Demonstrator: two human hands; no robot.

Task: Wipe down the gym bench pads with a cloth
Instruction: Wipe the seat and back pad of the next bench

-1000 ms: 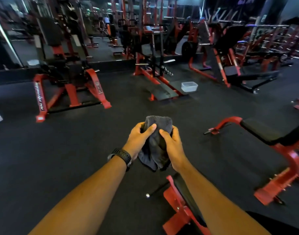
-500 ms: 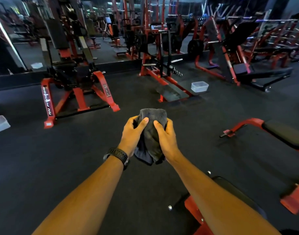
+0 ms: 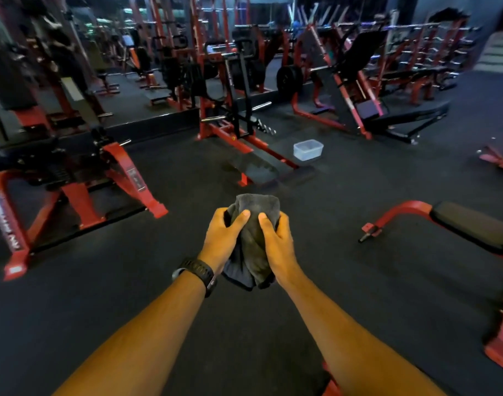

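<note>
A bunched dark grey cloth hangs in front of me above the black floor. My left hand, with a black watch on its wrist, grips the cloth's left side, thumb across the front. My right hand grips the right side the same way. A black bench pad on a red frame lies to the right, apart from my hands. A red corner of another bench peeks in at the bottom edge under my right forearm.
A clear plastic tub sits on the floor ahead, beside a red and black machine. Another red machine stands at the left. Racks and benches fill the back. Open black floor surrounds my hands.
The view has shifted forward and left: the bench under my arms has slid almost out of frame and the right bench pad has moved further right. Both hands keep gripping the cloth.
</note>
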